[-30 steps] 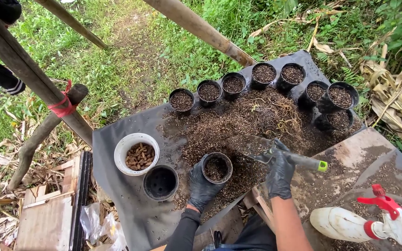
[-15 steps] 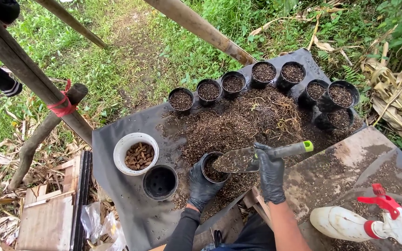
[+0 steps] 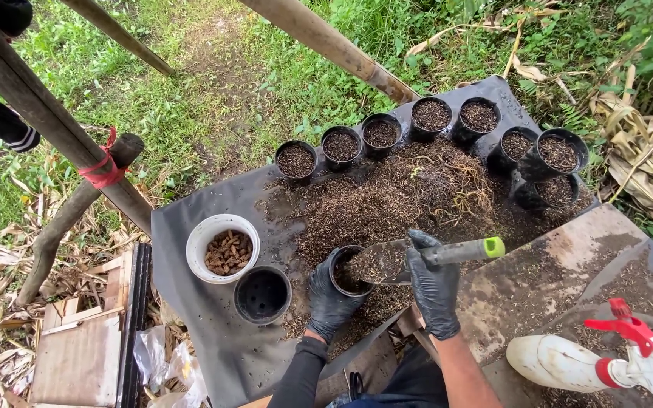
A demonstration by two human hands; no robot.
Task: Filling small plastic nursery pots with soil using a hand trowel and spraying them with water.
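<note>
While a second ago the trowel [image 3: 417, 257] was digging in the soil heap [image 3: 387, 200], the right hand [image 3: 434, 291], fingers clamped on its handle, now tips a loaded blade over the small black pot [image 3: 348, 273]. Left hand [image 3: 330, 298] fingers wrap that pot, near the heap's edge. Left sit an empty pot [image 3: 262, 295] and white bowl [image 3: 223, 248]; filled pots [image 3: 387, 132] line the far edge, clear of the work.

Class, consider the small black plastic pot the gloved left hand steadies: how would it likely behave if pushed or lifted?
The small black plastic pot is only part-filled with the loose brown potting mix, so probably light. Standing on that uneven mix, a push might tip it. Its thin wall likely flexes where the left hand grips.
</note>
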